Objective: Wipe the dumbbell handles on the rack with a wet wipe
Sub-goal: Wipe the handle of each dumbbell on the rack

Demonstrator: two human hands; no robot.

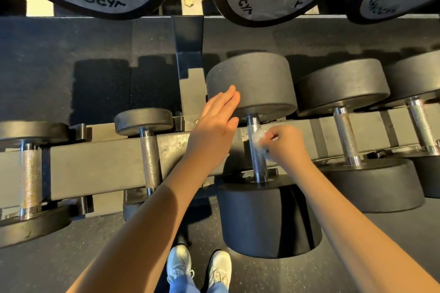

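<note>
- Pinching the wet wipe, your right hand keeps its fingers curled on it, touching the right side of the dumbbell handle.
- This handle lies on the rack and points away from you, so I think you should wipe along it.
- Your left hand, just left of the handle, is flat with straight fingers on the far head.

The large dumbbell's matt black rubber heads flank a shiny knurled steel handle, against which a crumpled white translucent wipe is pressed.
</note>
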